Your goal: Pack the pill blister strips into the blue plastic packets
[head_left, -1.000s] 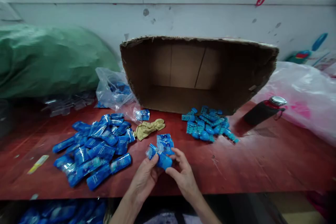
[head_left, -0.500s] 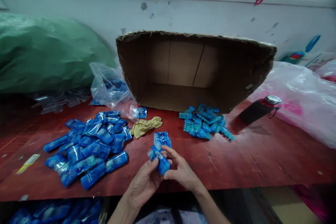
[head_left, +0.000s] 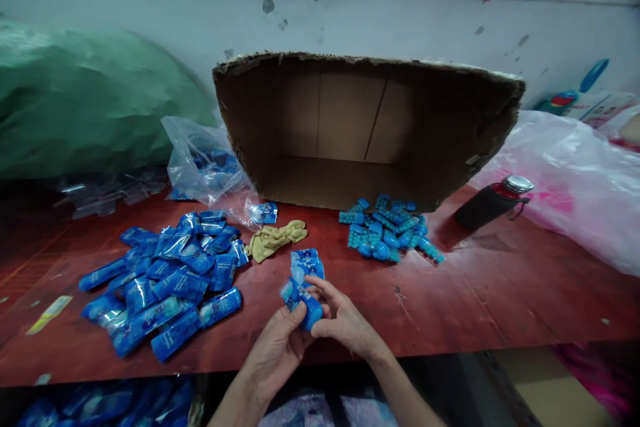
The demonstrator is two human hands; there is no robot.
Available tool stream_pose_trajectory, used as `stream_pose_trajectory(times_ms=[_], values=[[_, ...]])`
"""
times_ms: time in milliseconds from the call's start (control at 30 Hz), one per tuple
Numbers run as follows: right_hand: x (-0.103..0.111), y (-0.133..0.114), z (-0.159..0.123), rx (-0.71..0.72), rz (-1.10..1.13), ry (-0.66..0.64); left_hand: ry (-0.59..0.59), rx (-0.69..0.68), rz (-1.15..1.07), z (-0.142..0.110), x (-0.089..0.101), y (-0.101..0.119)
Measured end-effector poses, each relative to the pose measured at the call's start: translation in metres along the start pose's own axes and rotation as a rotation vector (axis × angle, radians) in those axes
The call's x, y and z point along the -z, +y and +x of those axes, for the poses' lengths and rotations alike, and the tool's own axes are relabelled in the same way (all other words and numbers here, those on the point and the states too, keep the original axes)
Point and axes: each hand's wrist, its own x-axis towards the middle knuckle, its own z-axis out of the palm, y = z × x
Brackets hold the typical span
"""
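Near the table's front edge, my left hand grips a small blue bottle-shaped item with its thumb on top. Clear film seems to stick out at the item's far end. My right hand is closed around its right side, thumb and fingers touching it; some fingertips are hidden. Just beyond lie flat printed blue cards or sleeves. To the left is a heap of glossy blue wrapped packs. On the right sits a smaller pile of turquoise dotted tubes.
A large cardboard box lies with its opening facing me. Around it are a yellowish glove or cloth, a clear bag, a tilted dark bottle, a green sack and a pinkish plastic bag. More blue packs lie below the table edge.
The blue item has turned slightly in my fingers, so its white barcode label shows less. Both hands stay in nearly the same place; the view has shifted a little.
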Motion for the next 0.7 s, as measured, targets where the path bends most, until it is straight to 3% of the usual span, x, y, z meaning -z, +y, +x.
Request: stream_pose_trajectory(times_ms=[400,700], values=[[-0.002,0.004,0.000,-0.004,-0.065,0.012,0.112,-0.027,-0.010,-0.002,-0.010,-0.007],[-0.001,0.003,0.002,-0.002,-0.101,0.037,0.067,-0.014,-0.066,-0.005,-0.008,-0.005]])
